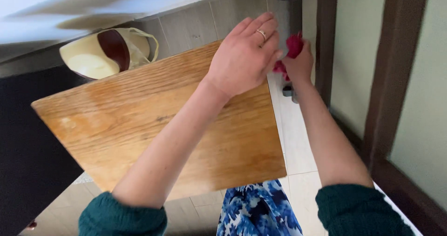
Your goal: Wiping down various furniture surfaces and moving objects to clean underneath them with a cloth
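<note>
The right hand [298, 64] is clamping a crimson cloth [293, 45] in closed fingers just past the far right corner of the wooden tabletop [139, 124]. The left hand [244, 57], fingers together and flat, is hovering beside it, apparently steadying the cloth.

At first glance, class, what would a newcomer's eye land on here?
The bright pink cloth bunched in the right hand, with the left hand against it, past the far corner of the wooden tabletop. Then the cream and dark red shoe on the floor beyond.
</note>
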